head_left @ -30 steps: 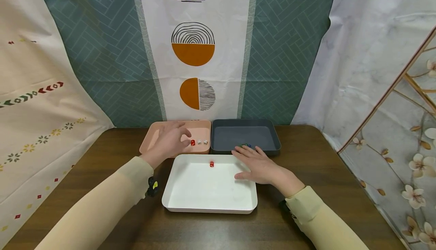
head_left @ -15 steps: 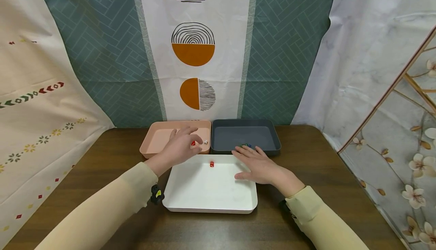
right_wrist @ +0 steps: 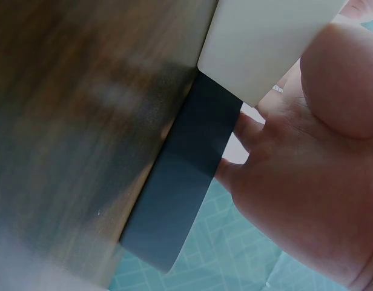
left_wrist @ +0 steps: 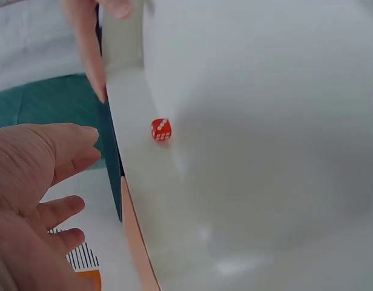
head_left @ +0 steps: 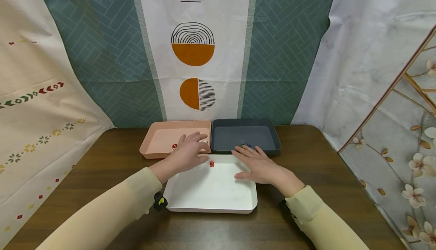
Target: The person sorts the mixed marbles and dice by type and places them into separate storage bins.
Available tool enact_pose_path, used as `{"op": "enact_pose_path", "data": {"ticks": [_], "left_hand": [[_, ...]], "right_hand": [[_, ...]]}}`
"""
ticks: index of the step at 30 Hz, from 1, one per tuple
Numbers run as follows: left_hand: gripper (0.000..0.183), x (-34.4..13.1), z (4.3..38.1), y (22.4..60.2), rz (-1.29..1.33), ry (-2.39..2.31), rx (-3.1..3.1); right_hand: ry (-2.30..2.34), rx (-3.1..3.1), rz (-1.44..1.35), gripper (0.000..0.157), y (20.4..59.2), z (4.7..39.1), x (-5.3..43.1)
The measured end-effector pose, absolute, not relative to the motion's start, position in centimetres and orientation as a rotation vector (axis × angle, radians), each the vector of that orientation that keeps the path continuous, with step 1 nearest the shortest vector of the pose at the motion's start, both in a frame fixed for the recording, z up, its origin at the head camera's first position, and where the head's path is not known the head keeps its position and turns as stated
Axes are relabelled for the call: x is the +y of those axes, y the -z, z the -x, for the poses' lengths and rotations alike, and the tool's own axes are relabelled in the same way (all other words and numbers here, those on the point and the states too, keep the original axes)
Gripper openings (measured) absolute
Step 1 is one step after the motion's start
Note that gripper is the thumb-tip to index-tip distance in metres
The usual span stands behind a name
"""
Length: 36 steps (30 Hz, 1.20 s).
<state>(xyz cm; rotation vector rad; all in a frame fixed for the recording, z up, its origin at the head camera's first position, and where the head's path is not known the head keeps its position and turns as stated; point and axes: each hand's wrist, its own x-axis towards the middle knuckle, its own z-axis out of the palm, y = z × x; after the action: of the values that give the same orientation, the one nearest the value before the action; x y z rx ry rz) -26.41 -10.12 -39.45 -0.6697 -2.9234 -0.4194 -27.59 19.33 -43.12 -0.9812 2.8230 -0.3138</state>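
My left hand hovers over the near right part of the pink tray, its fingers loosely bent and spread. Nothing shows between those fingers in the left wrist view. A red die lies left of the hand in that tray, and white dice show partly past its fingers. Another red die sits near the back wall of the white tray. My right hand, fingers extended, spans the white tray's back right corner. Its fingertips reach the near edge of the dark tray, beside small green and blue pieces.
The pink and dark trays stand side by side at the back of the brown wooden table, with the white tray in front of them. A patterned cloth hangs behind the table, and other cloths hang at both sides.
My left hand has moved right across the pink tray, uncovering a red die at its left and covering the spot where another red die showed. The right hand has stayed still.
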Motion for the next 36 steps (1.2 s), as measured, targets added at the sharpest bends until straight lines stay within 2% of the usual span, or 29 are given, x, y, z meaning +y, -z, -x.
{"op": "enact_pose_path", "data": {"ticks": [36], "left_hand": [[0.016,-8.8,26.1,41.7,0.731,0.15,-3.012]], "right_hand": [[0.309,2.814,1.014,0.091,43.1,27.8,19.5]]}}
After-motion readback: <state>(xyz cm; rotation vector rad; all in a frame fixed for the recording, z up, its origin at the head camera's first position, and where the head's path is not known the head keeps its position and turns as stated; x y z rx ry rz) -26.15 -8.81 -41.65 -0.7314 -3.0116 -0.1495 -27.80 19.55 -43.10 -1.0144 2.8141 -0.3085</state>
